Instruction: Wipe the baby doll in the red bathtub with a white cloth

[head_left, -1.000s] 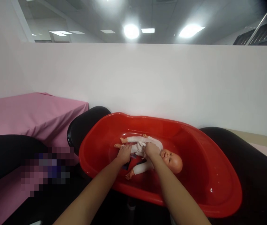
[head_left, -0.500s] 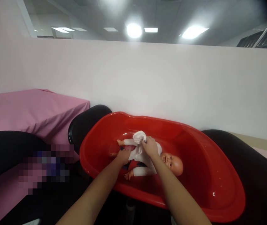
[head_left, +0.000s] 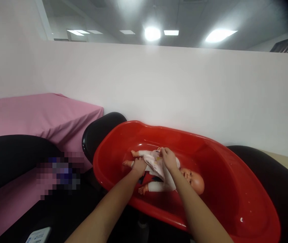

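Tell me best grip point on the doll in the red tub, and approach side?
Probably the torso, from above. The doll lies on its back along the floor of the red tub, head to the right, legs to the left. The tub walls block a side approach, and the limbs are thin. The right hand already rests on the chest and the left hand is at the legs.

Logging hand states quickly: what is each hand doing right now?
Left hand: closed around the doll at its leg.
Right hand: pinching the doll's white garment at the torso.
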